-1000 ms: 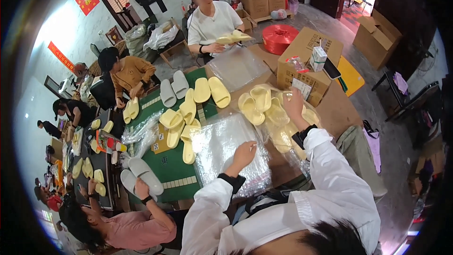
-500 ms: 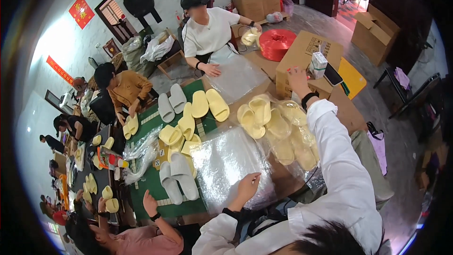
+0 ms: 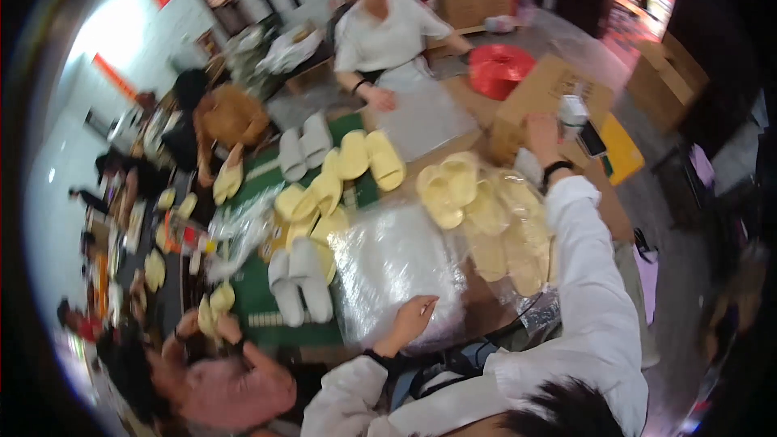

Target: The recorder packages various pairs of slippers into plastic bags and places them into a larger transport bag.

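Observation:
My left hand (image 3: 411, 324) rests at the near right part of a stack of clear plastic bags (image 3: 388, 259), its fingers extended and nothing seen in them. My right hand (image 3: 544, 136) reaches forward to the side of a cardboard box (image 3: 510, 125), beside a small white carton (image 3: 573, 113). Motion blur smears its fingers, so its grip is unclear. Between my arms lie yellow slippers in clear bags (image 3: 518, 235), with more bagged yellow slippers (image 3: 449, 186) just left of them. Left of the bag stack sit grey slippers (image 3: 299, 279) and loose yellow slippers (image 3: 325, 190).
Opposite, a person in white (image 3: 388, 36) has a hand on clear plastic sheets (image 3: 421, 117). A red plastic roll (image 3: 500, 71) lies near the box. At left, a person in pink (image 3: 235, 388) holds yellow slippers. A black phone (image 3: 592, 142) is by the carton.
The view has shifted, so the scene sits further right. My right hand has lowered against the box. The person in pink has brought both hands together on yellow slippers.

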Demonstrator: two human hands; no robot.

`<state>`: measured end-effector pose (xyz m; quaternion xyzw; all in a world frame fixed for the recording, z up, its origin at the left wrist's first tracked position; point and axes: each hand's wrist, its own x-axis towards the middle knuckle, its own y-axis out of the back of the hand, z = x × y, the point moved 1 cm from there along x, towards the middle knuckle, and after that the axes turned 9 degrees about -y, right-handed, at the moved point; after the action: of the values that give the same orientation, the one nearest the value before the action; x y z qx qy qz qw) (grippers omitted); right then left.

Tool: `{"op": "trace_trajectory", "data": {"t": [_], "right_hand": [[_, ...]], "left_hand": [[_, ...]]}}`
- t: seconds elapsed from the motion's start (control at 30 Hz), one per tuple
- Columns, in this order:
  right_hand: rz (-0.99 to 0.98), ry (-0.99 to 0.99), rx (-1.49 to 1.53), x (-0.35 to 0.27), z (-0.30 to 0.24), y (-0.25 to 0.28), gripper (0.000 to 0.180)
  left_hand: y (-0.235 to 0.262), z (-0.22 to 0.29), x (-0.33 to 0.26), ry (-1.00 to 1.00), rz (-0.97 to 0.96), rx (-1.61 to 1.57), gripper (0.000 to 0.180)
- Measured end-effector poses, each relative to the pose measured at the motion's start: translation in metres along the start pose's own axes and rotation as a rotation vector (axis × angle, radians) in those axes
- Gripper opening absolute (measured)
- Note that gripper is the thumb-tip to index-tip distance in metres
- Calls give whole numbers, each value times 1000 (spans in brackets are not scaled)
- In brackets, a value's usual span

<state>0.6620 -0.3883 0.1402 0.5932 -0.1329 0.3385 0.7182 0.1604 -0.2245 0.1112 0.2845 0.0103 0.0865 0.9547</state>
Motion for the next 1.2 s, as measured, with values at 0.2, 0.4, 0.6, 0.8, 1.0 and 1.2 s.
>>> {"op": "trace_trajectory", "data": {"t": [0.2,0.4,0.6,0.8,1.0,1.2], "right_hand": [[123,186,348,-20,-72,107,40],[-566,620,1063,-129,-195,173,44],[-1075,730,927,-257,-279,172,63],[-1263,583,654,-325,-294,211,64],[-1248,666,502,-361,-293,232,61],[-1279,606,476,-383,-264,252,58]], "left_hand": [[17,-19,-6,24,138,52,28],[18,-24,-14,69,41,45,37],[49,-34,-40,-23,88,46,36],[117,-140,-81,334,414,90,23],[181,-234,-81,728,638,261,35],[193,-305,-45,653,437,542,42]]}}
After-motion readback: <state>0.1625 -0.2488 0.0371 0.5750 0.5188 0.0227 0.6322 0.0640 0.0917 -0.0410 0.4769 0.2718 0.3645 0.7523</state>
